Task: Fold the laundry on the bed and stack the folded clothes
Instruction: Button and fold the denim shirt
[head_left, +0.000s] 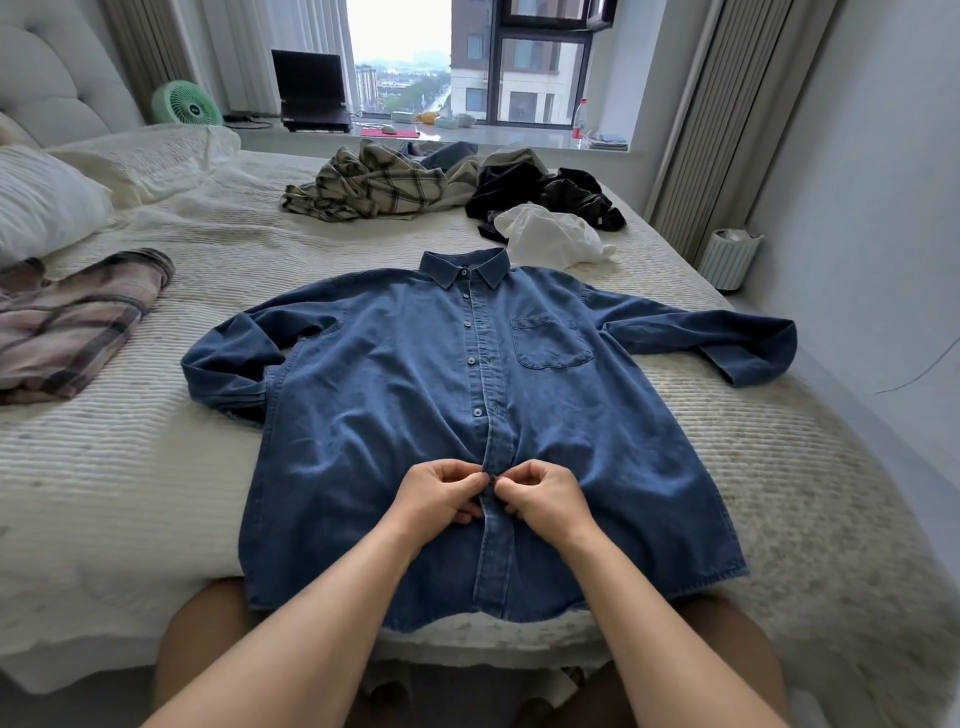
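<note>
While both hands work at the placket, the denim shirt (415, 415) lies face up and spread flat at the near edge of the bed (130, 493). The left hand (436, 496) and right hand (540, 499) each pinch the front edges low on the shirt, apparently at a button. Risk: pulling there could ruck the smoothed panels or misalign the placket. Beyond the shirt's collar lies unfolded laundry: a white garment (550, 234), dark clothes (519, 192), a plaid shirt (374, 182).

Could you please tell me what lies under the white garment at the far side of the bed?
The white garment lies partly on a dark garment, which shows behind it. What else it covers is hidden.
</note>
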